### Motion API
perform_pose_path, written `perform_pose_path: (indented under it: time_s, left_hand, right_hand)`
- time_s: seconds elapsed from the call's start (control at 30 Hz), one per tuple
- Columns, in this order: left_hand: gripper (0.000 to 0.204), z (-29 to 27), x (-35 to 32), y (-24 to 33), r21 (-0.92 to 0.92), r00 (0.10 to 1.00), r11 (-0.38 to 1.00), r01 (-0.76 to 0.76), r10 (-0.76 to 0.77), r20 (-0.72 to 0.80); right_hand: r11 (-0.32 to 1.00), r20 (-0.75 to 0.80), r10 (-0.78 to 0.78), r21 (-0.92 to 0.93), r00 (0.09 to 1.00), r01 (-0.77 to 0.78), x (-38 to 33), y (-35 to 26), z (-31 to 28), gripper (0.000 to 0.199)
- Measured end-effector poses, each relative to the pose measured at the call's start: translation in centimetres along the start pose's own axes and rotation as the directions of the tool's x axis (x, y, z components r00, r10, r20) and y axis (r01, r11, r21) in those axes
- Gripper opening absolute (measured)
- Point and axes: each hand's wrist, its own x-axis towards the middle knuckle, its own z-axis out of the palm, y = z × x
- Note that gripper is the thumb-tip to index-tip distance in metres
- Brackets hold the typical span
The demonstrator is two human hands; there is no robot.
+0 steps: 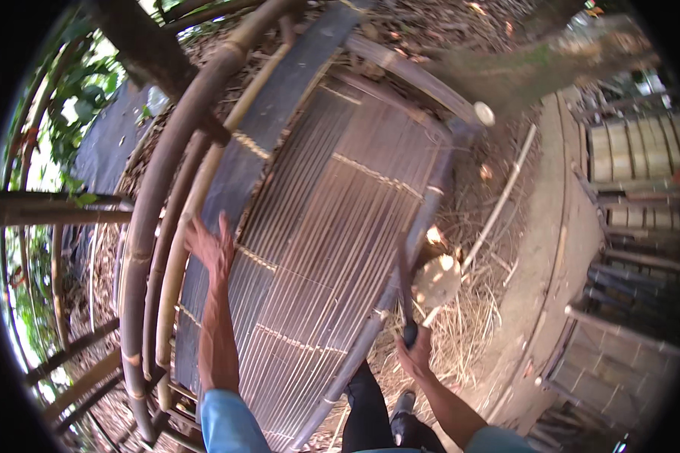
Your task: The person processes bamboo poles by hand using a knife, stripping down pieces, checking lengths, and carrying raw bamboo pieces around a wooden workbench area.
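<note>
A long bamboo slat bench [340, 226] lies before me, its thin slats bound by rows of pale lashing. Along its left side runs a dark flat strip [261, 113] next to a pale bamboo pole [177, 264]. My left hand [213, 248] is at that strip and the pole, fingers spread, with nothing seen in it. Low on the right, past the bench's edge pole, my right hand [414, 356] is closed round the dark handle of a long-bladed knife [405, 283]. The blade points away from me beside the edge pole and looks blurred.
Curved bamboo rails [147, 226] rise on the left. Right of the bench stand a round-topped stump [437, 281] and a leaning pale stick [502, 192], with straw-like shavings [468, 332] on the ground. More bamboo structures [619, 362] stand at far right.
</note>
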Motion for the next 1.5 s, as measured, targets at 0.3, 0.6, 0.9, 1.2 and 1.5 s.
perform_pose_path:
  time_s: [0.3,0.6,0.9,1.2,1.5]
  left_hand:
    - [0.013,-10.3,-22.9,2.8,-0.376,0.735,0.899,0.224,0.097,0.671]
    - [0.026,-21.5,-35.4,3.3,-0.194,0.478,0.981,0.028,0.157,0.864]
    - [0.02,-28.1,-43.3,5.1,-0.307,0.262,0.92,0.243,0.243,0.934]
    - [0.014,-36.3,-56.5,9.1,-0.289,-0.046,0.922,0.259,0.311,0.949]
    - [0.02,-34.7,-59.5,10.1,-0.142,0.0,0.982,0.123,0.143,0.99]
  right_hand:
    - [0.989,0.066,-0.066,-0.129,0.996,0.074,6.1,-6.1,9.4,0.056]
    - [0.951,0.189,0.176,0.219,0.966,-0.216,-4.6,5.5,-2.3,0.032]
    - [0.652,-0.11,0.707,0.483,0.699,-0.584,-34.8,33.1,-10.3,0.026]
    - [0.6,-0.122,0.8,0.188,0.588,-0.778,-69.0,50.6,-4.2,0.026]
    - [0.121,0.348,0.813,0.683,0.466,-0.721,-76.1,45.8,-1.6,0.019]
